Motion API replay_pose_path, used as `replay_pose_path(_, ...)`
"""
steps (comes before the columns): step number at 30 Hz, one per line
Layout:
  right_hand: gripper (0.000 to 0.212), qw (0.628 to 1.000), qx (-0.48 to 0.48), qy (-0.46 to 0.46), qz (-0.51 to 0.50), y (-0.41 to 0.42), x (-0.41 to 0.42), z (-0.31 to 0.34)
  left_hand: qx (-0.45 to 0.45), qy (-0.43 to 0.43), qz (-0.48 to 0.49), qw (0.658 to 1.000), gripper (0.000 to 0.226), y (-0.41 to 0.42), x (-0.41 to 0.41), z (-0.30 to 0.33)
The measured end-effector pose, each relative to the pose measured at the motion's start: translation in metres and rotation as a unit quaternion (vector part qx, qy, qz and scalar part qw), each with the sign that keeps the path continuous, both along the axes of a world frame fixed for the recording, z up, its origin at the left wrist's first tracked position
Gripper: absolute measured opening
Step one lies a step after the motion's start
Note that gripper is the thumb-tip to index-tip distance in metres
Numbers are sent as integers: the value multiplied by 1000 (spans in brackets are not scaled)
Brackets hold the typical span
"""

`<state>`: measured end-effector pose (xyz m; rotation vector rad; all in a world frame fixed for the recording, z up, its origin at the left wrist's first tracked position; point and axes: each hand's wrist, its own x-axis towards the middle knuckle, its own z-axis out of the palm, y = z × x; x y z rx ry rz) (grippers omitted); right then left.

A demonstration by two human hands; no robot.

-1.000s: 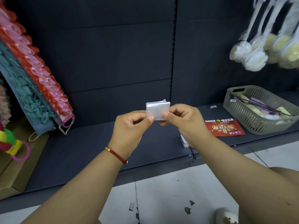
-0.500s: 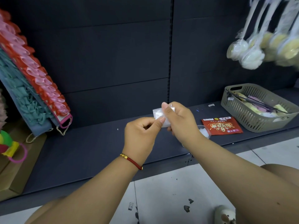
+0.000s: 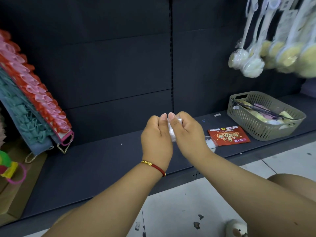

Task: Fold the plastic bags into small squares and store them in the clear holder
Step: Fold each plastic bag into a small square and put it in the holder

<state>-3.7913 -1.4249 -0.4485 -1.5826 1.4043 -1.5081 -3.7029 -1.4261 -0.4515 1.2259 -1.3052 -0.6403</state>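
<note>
A small folded clear plastic bag (image 3: pixel 171 130) is squeezed between both hands above the dark shelf. My left hand (image 3: pixel 156 139) and my right hand (image 3: pixel 188 134) pinch it from either side, thumbs meeting on top, so only a narrow strip of the bag shows. Just right of my right wrist on the shelf stands the clear holder (image 3: pixel 211 144), partly hidden, with white folded plastic inside.
A red printed packet (image 3: pixel 228 135) lies on the dark shelf (image 3: pixel 102 161) beside a grey basket (image 3: pixel 266 115) of items. Bath sponges on handles (image 3: pixel 253 65) hang at the upper right. Ruffled scrub belts (image 3: pixel 34 106) lean at the left. A cardboard box (image 3: pixel 18 185) sits below them.
The hands lowered and closed together around the folded bag. It was held up flat as a square and is now mostly covered by the fingers.
</note>
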Motion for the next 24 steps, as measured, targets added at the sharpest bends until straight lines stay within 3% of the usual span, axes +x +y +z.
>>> replay_pose_path(10, 40, 995, 18, -97, -25, -8, -31, 23, -25, -7, -68, 997, 37, -16, -35, 23)
replay_pose_path(16, 34, 994, 66, -74, -40, -27, -59, 22, -11, 4, -126, 992, 40, -50, -49, 18)
replay_pose_path(20, 28, 993, 112, 42, -8, -46, -105, 17, 30, -44, -187, 981, 38, -84, -57, 3)
replay_pose_path(24, 16, 978, 156, 139, -11, -63, -145, 11, 12, -131, -219, 967, 29, -111, -78, -11)
